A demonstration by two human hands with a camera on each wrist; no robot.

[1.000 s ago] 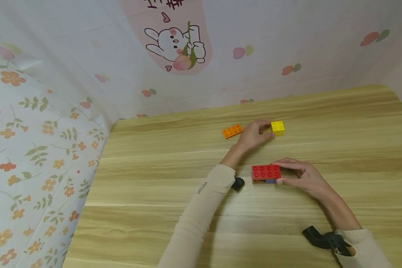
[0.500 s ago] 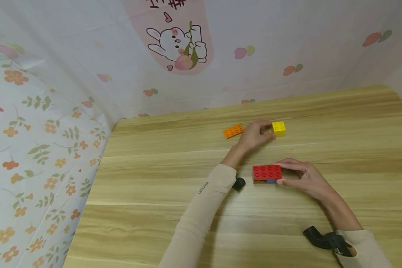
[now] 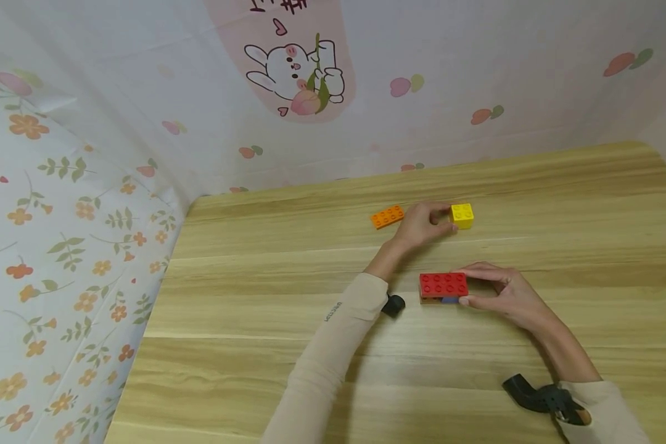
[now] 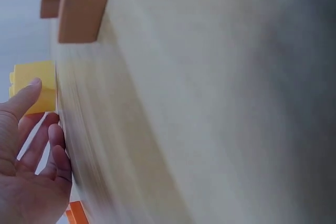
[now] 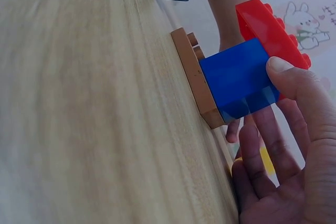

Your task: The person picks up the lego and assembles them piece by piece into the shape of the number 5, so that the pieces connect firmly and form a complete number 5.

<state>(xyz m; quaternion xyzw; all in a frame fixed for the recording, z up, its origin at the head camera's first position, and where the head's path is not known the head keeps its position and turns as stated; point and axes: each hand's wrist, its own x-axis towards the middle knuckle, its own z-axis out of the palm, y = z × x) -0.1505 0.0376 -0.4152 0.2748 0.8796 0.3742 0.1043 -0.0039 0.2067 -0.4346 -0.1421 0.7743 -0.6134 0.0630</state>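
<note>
On our table (image 3: 238,296), our left hand (image 3: 419,226) still pinches the far yellow brick (image 3: 463,216), our right hand (image 3: 502,291) the near stack (image 3: 443,285), unjoined

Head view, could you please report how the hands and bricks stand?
Left hand pinches yellow block. Right hand holds red-topped stack. Orange brick beside left hand; nothing visible between yellow block and red-topped stack.

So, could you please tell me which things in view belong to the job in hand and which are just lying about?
In the job:
left hand, pinching the yellow brick
right hand, holding the stack: red brick, blue brick, brown brick

Apparently just lying about:
orange brick, held by neither hand
</note>
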